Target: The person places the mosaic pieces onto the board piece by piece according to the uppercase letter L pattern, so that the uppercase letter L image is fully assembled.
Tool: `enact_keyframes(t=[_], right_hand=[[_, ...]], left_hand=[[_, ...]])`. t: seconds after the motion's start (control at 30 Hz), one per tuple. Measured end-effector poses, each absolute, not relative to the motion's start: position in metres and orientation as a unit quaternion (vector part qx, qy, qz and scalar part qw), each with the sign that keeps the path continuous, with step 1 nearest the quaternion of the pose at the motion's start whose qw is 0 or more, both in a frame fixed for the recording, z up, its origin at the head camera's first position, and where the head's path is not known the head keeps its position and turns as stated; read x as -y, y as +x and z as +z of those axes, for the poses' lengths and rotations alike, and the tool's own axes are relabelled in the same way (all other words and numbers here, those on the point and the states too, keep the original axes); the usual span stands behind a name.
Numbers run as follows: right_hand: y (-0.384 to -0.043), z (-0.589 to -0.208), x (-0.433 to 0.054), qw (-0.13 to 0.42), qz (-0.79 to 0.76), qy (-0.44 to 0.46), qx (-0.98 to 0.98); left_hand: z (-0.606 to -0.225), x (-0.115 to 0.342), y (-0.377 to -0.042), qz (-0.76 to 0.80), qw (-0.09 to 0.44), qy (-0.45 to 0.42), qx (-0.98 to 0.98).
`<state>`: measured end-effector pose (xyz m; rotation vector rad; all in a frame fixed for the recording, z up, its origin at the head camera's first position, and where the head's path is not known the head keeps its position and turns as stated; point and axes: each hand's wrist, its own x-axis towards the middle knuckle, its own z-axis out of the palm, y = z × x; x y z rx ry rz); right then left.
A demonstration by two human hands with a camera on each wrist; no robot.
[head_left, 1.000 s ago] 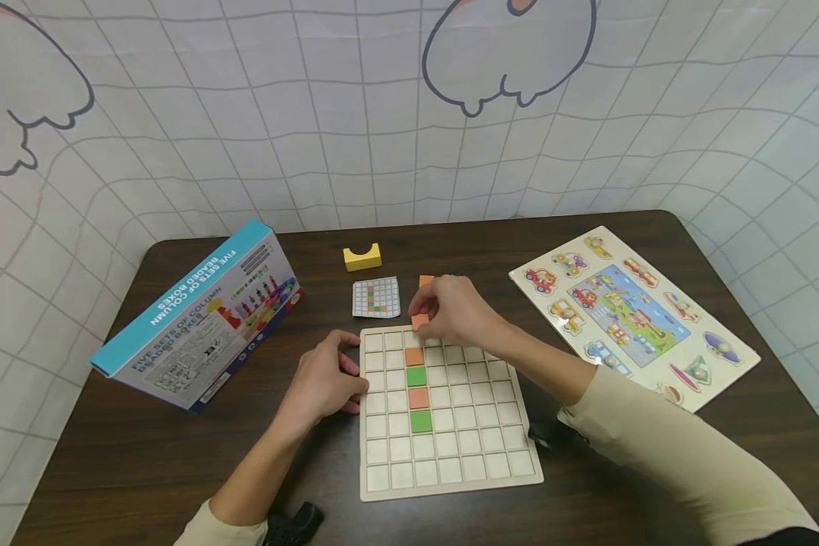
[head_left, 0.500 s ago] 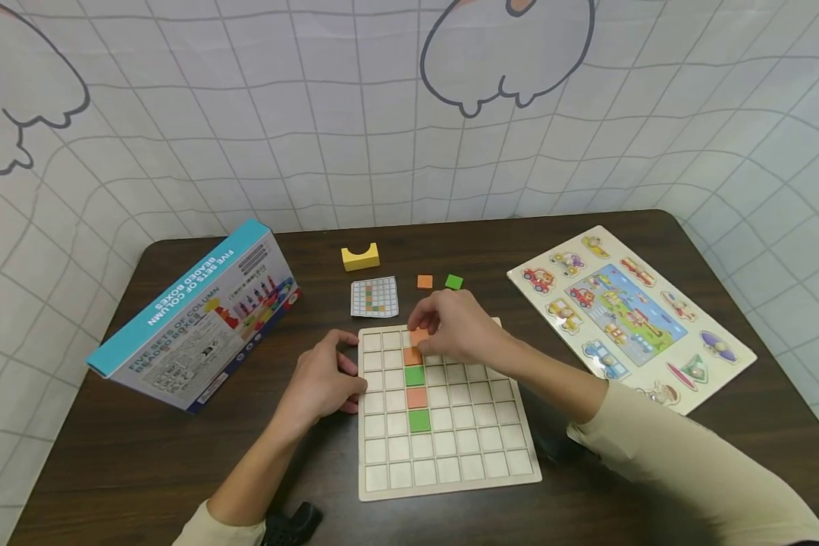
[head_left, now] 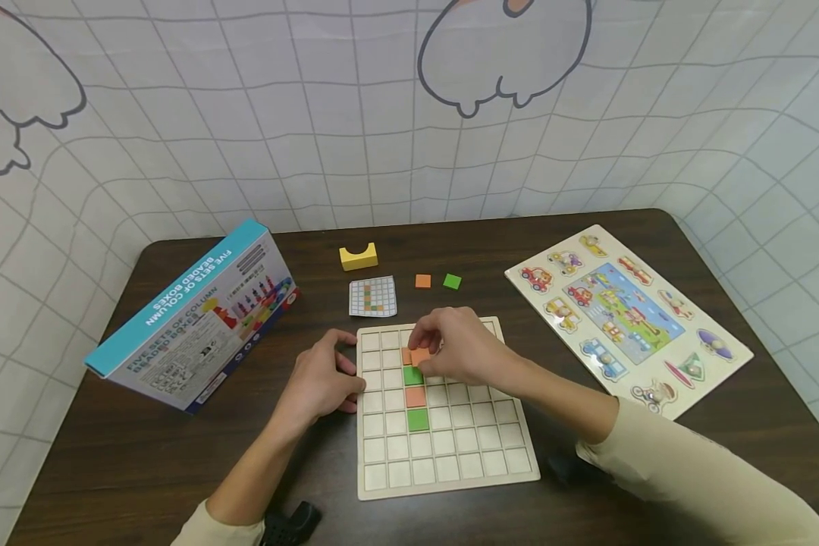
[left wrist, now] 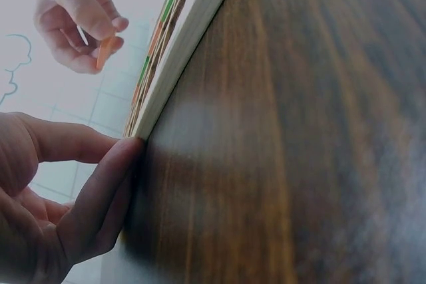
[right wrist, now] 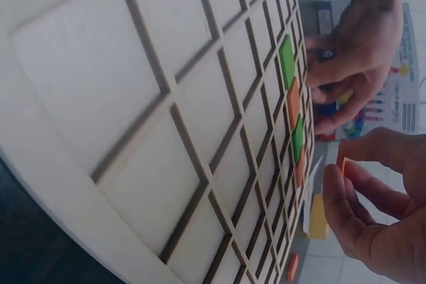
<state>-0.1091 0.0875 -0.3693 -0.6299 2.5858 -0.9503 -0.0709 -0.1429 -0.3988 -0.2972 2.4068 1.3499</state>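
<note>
Tile [head_left: 419,356], orange, pinched in right hand [head_left: 462,346] above board [head_left: 469,467], with left hand [head_left: 323,378] loosely spread against board's left edge.

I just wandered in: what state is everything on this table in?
Right hand: pinching orange tile above board
Left hand: touching board edge
Board: flat, holding four tiles
Loose orange tile: flat
Loose green tile: flat
Card: face up
Yellow block: notch up
Puzzle: face up
Box: standing

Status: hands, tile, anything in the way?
Right hand pinches thin orange tile above pale wooden square-celled board. Left hand touches board's left edge. No obstruction visible.
</note>
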Motion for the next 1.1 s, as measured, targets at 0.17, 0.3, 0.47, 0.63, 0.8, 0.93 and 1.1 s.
enact_keyframes(t=[0.17, 0.3, 0.47, 0.63, 0.8, 0.93, 1.1], right_hand=[[-0.102, -0.37, -0.089, 0.161, -0.335, -0.221, -0.902], [-0.097, -0.371, -0.09, 0.167, -0.336, -0.222, -0.9], [-0.091, -0.373, -0.09, 0.157, -0.334, -0.23, -0.9], [-0.085, -0.373, -0.089, 0.153, -0.338, -0.237, -0.898], [-0.079, -0.374, -0.087, 0.166, -0.338, -0.236, -0.896], [-0.073, -0.374, -0.086, 0.172, -0.341, -0.239, -0.893], [-0.067, -0.373, -0.084, 0.172, -0.342, -0.251, -0.889]], left_hand=[[-0.398, 0.143, -0.071, 0.478, 0.18, -0.104, -0.853], [-0.397, 0.143, -0.071, 0.477, 0.178, -0.101, -0.854], [-0.395, 0.143, -0.07, 0.479, 0.177, -0.099, -0.854], [-0.396, 0.142, -0.07, 0.476, 0.179, -0.103, -0.855], [-0.397, 0.143, -0.071, 0.474, 0.18, -0.104, -0.856], [-0.397, 0.143, -0.071, 0.475, 0.179, -0.102, -0.855], [-0.398, 0.144, -0.071, 0.48, 0.18, -0.1, -0.853]])
